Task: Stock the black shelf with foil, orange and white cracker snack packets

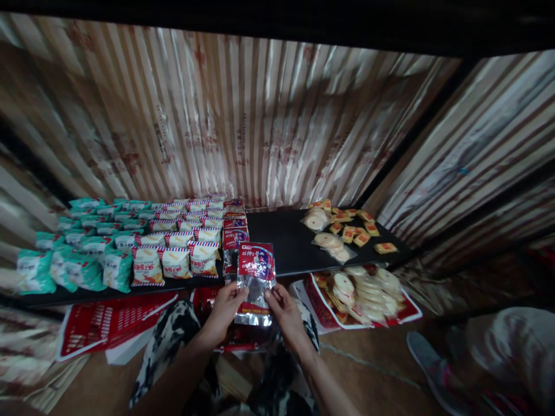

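Both of my hands hold a red snack packet [256, 266] with a clear window and silver lower part, upright at the front edge of the black shelf [277, 237]. My left hand [225, 306] pinches its left side, and my right hand [286, 309] grips its lower right side. Just behind and left of it, a row of similar red packets [235, 237] runs back along the shelf. Left of that row stand white snack bags with striped tops [176, 262], then teal snack bags [82, 268], both in several rows.
Round packs [332, 240] and small yellow packs [359, 236] lie on the shelf's right. Below, a red basket [418, 315] holds more round packs. Another red basket [108, 323] is at lower left. At lower right are a person's leg and grey shoe [427, 358]. Corrugated sheeting [208, 115] stands behind.
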A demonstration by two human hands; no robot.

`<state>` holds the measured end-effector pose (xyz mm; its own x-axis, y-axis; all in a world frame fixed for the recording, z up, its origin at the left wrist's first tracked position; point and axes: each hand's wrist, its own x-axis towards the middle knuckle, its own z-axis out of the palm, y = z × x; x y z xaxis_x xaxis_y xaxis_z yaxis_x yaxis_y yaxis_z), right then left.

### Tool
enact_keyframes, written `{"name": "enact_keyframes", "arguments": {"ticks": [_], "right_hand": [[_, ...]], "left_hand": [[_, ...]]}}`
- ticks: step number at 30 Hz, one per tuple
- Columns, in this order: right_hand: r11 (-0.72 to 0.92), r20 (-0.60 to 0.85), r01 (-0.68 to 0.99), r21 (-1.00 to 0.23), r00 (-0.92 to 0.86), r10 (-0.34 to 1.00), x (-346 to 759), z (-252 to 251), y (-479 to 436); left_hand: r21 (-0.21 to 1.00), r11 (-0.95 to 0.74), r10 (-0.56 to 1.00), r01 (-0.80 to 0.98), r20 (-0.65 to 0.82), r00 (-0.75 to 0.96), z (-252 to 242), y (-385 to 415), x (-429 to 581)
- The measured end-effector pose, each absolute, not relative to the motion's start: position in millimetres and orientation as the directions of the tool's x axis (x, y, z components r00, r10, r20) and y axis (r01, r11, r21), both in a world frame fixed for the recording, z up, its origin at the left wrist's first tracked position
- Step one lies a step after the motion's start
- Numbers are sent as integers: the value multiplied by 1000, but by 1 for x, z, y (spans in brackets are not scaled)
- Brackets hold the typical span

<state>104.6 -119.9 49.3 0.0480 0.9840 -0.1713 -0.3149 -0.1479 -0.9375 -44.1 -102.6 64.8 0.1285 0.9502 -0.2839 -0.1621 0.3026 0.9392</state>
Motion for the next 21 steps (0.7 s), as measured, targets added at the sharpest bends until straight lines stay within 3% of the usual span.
{"name": "enact_keyframes", "arguments": {"ticks": [5, 8, 10, 13, 16, 21], "right_hand": [[-86, -126, -247, -965, 153, 980, 110, 54, -89], [-33, -70, -180, -983, 201, 977, 113, 63, -54], [-7, -39, -147, -989, 219, 975, 113, 68, -26], [-9, -36, -109, -994, 244, 969, 108, 70, 19], [-18, -28, -39, -999, 260, 965, 100, 66, 61], [14, 52, 162, -987, 238, 970, 86, 55, 111]], "left_hand": [[977, 182, 982, -115, -174, 73, 64, -80, -27], [987, -39, 992, 158, 58, -115, 60, -65, -22], [900, -156, 957, 407, 239, -162, 59, -56, -21], [729, -293, 913, 619, 405, -45, 58, -44, -17], [652, -379, 883, 657, 467, 47, 53, -27, -13], [698, -354, 902, 622, 430, 32, 42, 11, -9]]}}
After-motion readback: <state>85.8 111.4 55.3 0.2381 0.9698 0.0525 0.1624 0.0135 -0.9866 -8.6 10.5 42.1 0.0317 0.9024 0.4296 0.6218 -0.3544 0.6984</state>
